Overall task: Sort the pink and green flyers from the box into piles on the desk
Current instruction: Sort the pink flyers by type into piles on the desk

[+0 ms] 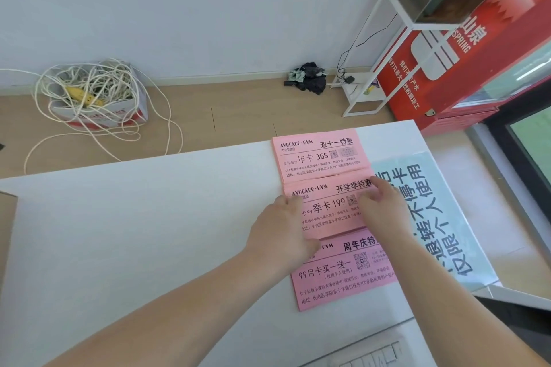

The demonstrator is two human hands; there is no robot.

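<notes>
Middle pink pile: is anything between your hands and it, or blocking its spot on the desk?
Nothing visible. The left hand and right hand rest on the middle pink pile, which lies on the desk between the far pink pile and the near pink pile.

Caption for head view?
Left hand and right hand rest on the middle pink flyer pile of three on the desk, green sheet alongside.
</notes>
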